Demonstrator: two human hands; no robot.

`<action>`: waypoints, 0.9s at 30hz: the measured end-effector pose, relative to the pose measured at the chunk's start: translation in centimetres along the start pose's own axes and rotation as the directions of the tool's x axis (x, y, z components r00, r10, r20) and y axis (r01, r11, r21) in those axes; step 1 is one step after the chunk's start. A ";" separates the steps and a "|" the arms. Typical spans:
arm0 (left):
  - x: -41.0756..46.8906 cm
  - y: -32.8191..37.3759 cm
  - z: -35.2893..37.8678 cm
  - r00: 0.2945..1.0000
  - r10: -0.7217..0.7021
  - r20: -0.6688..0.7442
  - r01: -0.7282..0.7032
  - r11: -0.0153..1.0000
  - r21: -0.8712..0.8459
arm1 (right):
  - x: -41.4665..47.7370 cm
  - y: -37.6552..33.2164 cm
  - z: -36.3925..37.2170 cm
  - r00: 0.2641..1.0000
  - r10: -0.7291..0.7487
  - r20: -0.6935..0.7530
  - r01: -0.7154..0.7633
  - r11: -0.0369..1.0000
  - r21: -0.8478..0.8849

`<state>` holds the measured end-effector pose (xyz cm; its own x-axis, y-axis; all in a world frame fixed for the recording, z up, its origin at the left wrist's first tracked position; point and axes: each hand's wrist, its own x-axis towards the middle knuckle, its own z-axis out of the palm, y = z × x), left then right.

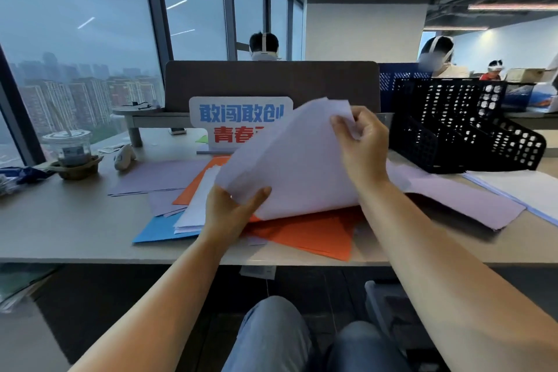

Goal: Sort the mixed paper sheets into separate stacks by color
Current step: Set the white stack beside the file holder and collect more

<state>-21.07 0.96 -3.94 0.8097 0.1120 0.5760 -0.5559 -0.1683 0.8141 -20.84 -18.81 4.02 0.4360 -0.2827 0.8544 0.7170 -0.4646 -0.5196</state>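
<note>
Up off the worktop [60, 229] with a curved bundle of lavender sheets [290, 166], gripped at two corners. Left hand [232, 211] clamped on the near lower corner, thumb across the front face, fingers tucked behind. Right hand [362, 142] pinching the far top edge, fingers curled over it. Directly beneath both hands, orange sheets [317, 235] fanned out flat and reaching the near edge. Just left of the left hand, a pale stack [196, 208] lying over a blue sheet [157, 229]; farther left, a flat lavender stack [160, 175]. Right of the right forearm, more lavender paper [453, 199] spread loose. Beyond the right hand, a black mesh file organizer [453, 130]. Behind the lifted bundle, a sign [235, 118] with blue and red characters, partly hidden. Far left, a plastic drink cup [68, 148] with a straw.
</note>
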 end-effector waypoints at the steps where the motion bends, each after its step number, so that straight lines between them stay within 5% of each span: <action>1: 0.7 0.2 0.0 0.999 -0.028 -0.041 0.026 0.998 -0.066 | 0.6 -0.5 0.1 1.000 0.006 -0.023 -0.005 0.999 0.032; 4: 2.5 0.5 -0.5 0.994 -0.088 -0.066 0.076 0.983 -0.168 | 2.8 -1.6 0.6 0.992 0.092 -0.086 -0.075 0.980 0.186; 9: 4.2 0.6 0.0 0.970 -0.194 0.147 0.219 0.960 -0.173 | 6.0 -1.9 1.9 0.948 0.291 -0.127 -0.240 0.918 0.315; 14: 7.6 -0.6 -1.1 0.961 -0.275 -0.012 0.271 0.953 -0.133 | 7.4 1.4 4.4 0.899 0.439 -0.008 -0.427 0.879 0.213; 19: 11.1 -3.1 -3.8 0.906 -0.416 -0.082 0.398 0.901 -0.171 | 5.8 5.8 7.2 0.708 0.674 0.212 -0.673 0.735 -0.087; 24: 12.9 -6.1 -5.5 0.804 -0.595 0.012 0.593 0.800 -0.095 | 3.8 9.2 9.5 0.380 0.790 0.481 -0.774 0.556 -0.302; 27: 13.5 -6.8 -6.1 0.728 -0.680 0.094 0.680 0.732 0.029 | 2.4 11.0 11.4 0.320 0.806 0.498 -0.783 0.521 -0.340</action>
<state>-7.47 9.56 -1.27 0.9845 0.1042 -0.1409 0.1491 -0.0750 0.9860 -5.77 -15.05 0.37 0.9883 -0.0470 -0.1454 -0.1528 -0.3058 -0.9397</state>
